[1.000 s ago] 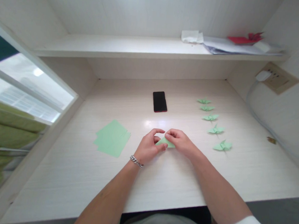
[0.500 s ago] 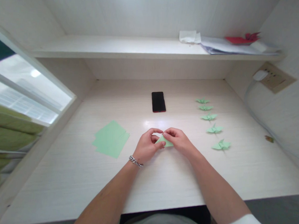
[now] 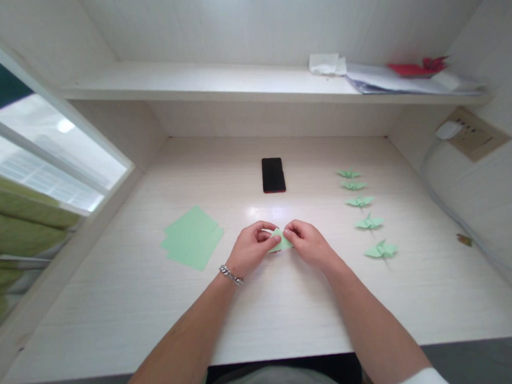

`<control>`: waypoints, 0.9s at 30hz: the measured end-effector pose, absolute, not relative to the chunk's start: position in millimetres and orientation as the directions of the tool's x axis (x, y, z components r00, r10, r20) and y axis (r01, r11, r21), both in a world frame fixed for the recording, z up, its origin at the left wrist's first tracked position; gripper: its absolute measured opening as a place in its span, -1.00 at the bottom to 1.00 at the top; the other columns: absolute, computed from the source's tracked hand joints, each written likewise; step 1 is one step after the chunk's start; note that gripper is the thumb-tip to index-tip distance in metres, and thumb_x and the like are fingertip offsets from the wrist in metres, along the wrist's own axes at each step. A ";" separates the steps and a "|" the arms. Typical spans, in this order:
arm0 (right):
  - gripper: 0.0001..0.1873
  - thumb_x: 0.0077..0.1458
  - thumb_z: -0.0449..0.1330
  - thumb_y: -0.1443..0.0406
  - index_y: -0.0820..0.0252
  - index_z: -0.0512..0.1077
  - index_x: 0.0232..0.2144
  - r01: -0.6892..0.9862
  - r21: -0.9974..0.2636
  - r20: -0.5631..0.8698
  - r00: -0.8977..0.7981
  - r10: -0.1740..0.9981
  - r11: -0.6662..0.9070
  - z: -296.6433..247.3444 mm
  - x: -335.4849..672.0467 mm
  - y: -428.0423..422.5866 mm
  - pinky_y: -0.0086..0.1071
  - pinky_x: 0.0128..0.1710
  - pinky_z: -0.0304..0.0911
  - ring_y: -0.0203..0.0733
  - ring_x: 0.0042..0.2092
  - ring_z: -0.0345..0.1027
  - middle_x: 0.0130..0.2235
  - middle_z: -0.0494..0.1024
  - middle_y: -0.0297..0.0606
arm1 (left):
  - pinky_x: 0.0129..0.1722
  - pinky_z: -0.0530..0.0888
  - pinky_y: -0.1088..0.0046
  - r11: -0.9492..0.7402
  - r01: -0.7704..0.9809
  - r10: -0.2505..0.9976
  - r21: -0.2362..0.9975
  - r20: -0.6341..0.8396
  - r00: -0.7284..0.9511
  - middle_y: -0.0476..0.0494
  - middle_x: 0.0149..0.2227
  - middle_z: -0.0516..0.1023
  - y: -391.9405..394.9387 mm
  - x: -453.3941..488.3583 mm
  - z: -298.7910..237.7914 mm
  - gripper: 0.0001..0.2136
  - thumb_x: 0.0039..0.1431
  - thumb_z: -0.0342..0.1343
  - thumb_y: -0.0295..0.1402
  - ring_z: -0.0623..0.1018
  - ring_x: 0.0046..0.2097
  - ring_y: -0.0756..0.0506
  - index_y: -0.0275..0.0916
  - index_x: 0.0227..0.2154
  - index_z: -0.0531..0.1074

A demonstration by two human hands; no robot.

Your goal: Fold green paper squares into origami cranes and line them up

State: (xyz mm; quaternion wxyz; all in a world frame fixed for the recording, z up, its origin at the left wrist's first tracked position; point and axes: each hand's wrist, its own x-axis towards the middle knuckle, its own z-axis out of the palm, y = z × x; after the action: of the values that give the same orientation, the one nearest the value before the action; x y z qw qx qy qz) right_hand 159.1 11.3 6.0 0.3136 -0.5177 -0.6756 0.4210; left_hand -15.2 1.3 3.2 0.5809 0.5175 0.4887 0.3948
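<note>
A small folded piece of green paper (image 3: 282,244) is held between my two hands, just above the desk. My left hand (image 3: 253,243) pinches its left side with the thumb on top; a metal chain bracelet (image 3: 231,274) circles that wrist. My right hand (image 3: 307,241) grips the paper's upper right edge between thumb and fingers. Fingers cover much of the paper, so its exact fold is hard to make out. Left of my hands lies a fanned stack of green paper sheets (image 3: 193,238). To the right, several green paper cranes (image 3: 369,222) stand in a row.
A black phone (image 3: 273,175) lies beyond my hands on the pale desk (image 3: 150,319). Above runs a shelf (image 3: 193,82) with papers (image 3: 390,80) and a red folded paper (image 3: 434,63). A white plug and cable (image 3: 448,130) come from the right wall's socket.
The folded paper has turned slightly between my fingers. My right hand's fingertips have shifted a little right along its edge, while my left hand keeps its pinch. The view has moved slightly.
</note>
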 end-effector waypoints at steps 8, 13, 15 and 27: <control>-0.83 0.09 0.06 0.26 0.20 0.41 -0.44 0.458 -0.876 -0.015 -0.338 0.941 0.150 13.4 157.9 8.2 -0.42 -0.37 0.11 -0.27 -0.37 0.26 -0.43 0.45 -0.32 | -0.40 0.38 0.51 0.010 0.199 0.983 0.980 -0.045 0.176 -0.08 -0.44 0.52 5.2 -15.2 -1.5 -0.77 0.04 0.17 -0.18 0.46 -0.39 -0.02 -0.28 -0.44 0.50; -0.85 0.02 0.05 0.32 0.21 0.41 -0.49 0.491 -0.862 -0.049 -0.329 0.943 0.127 20.2 161.8 8.6 -0.44 -0.42 0.08 -0.29 -0.41 0.24 -0.48 0.44 -0.35 | -0.41 0.36 0.52 0.027 0.166 0.990 0.986 -0.050 0.134 -0.07 -0.46 0.52 6.1 -16.6 -1.0 -0.77 0.02 0.19 -0.19 0.44 -0.41 -0.01 -0.29 -0.44 0.50; -0.85 -0.01 0.06 0.33 0.21 0.42 -0.51 0.480 -0.872 -0.076 -0.329 0.941 0.098 21.4 164.6 9.0 -0.44 -0.45 0.06 -0.30 -0.44 0.22 -0.50 0.42 -0.36 | -0.40 0.36 0.52 0.052 0.118 0.996 0.992 -0.060 0.060 -0.06 -0.46 0.52 8.3 -19.8 -0.9 -0.76 -0.02 0.22 -0.18 0.44 -0.42 -0.01 -0.30 -0.45 0.50; -0.82 0.06 0.12 0.21 0.21 0.41 -0.39 0.188 -0.982 -0.077 -0.252 0.965 -0.029 9.7 179.7 17.6 -0.41 -0.38 0.21 -0.28 -0.41 0.30 -0.44 0.45 -0.31 | -0.37 0.39 0.51 0.069 -0.077 0.988 0.995 -0.078 -0.132 -0.07 -0.42 0.55 14.5 -37.8 2.3 -0.73 -0.09 0.28 -0.18 0.47 -0.40 0.00 -0.30 -0.41 0.51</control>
State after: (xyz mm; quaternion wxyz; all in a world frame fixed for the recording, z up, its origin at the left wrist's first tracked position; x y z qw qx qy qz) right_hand 179.7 17.6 9.7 0.3689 -0.4877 -0.5911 0.5260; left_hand -37.8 14.5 2.3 0.5010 0.4281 0.5323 0.5315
